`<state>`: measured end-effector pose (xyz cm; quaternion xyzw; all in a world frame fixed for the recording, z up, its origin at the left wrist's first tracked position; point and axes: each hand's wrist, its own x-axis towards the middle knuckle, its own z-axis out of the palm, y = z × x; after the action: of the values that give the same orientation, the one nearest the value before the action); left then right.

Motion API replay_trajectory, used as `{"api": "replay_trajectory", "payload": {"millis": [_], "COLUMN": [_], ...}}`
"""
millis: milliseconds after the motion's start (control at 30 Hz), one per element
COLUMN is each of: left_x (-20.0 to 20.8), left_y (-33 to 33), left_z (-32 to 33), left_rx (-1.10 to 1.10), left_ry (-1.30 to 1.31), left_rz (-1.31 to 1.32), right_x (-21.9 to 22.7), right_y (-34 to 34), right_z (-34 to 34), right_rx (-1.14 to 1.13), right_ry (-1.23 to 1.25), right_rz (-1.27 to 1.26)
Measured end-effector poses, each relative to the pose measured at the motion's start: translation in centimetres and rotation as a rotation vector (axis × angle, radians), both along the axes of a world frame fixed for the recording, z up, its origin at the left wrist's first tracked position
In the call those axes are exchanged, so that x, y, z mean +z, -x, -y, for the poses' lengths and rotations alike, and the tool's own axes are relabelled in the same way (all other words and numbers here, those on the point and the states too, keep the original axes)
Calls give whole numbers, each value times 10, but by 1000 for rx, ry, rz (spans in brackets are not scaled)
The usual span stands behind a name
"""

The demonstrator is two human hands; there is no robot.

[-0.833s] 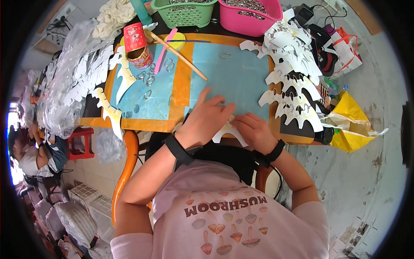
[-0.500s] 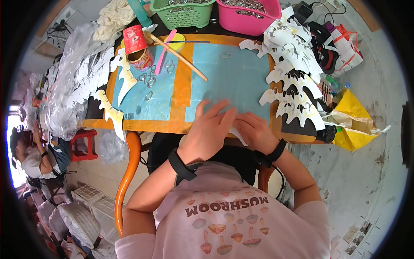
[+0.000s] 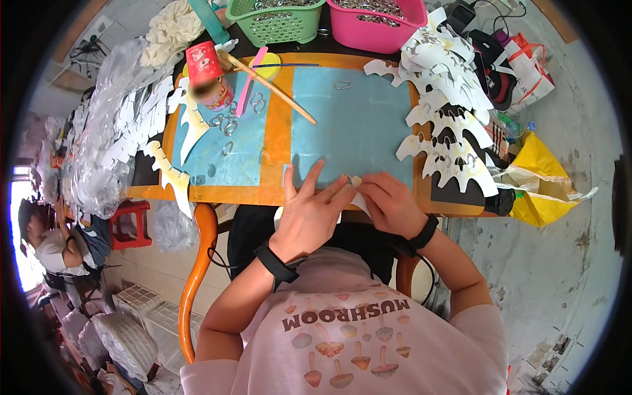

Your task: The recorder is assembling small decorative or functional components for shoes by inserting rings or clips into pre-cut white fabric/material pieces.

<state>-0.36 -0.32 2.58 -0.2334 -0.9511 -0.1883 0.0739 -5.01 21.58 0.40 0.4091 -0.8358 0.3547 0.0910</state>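
At the near edge of the table, my left hand (image 3: pixel 308 217) pinches a white cut-out piece (image 3: pixel 360 203) between thumb and forefinger, its other fingers spread. My right hand (image 3: pixel 395 205) has its fingers closed on the same piece from the other side. A cream-coloured tip (image 3: pixel 356 180) shows between the fingertips, beside what looks like a thin metal ring. Most of the piece is hidden by my hands. Beyond them lies the blue work surface (image 3: pixel 355 131) bordered with orange tape. Loose oval metal rings (image 3: pixel 228 126) lie on its left part, and a single ring (image 3: pixel 342 85) lies near the far edge.
White scalloped cut-outs (image 3: pixel 454 168) are layered at the right; others (image 3: pixel 172 172) lie left. A wooden stick (image 3: pixel 283 97) and pink strip (image 3: pixel 250 82) cross near a red cup (image 3: pixel 203 62). Behind stand a green basket (image 3: pixel 276 26) and pink basket (image 3: pixel 375 33) of metal rings.
My left hand has shifted slightly left and down, its fingers spreading wider. The pale tip now shows between the fingertips. My right hand has barely moved.
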Motion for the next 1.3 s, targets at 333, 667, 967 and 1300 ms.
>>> {"api": "replay_trajectory", "payload": {"millis": [333,667,967,1300], "left_x": [0,-3,-1,-1], "left_y": [-3,-6,-6,-7], "left_z": [-4,-4,-2,-2], "left_rx": [-34,-21,-15,-25], "left_ry": [82,72,51,31], "left_rz": [-14,-6,34,49], "right_x": [10,10,8,11], "right_y": [0,5,5,3], "right_z": [6,22,22,23], "right_rx": [-244,-280,-312,-328], "right_ry": [163,25,-6,-69], "right_rz": [469,173,144,111]}}
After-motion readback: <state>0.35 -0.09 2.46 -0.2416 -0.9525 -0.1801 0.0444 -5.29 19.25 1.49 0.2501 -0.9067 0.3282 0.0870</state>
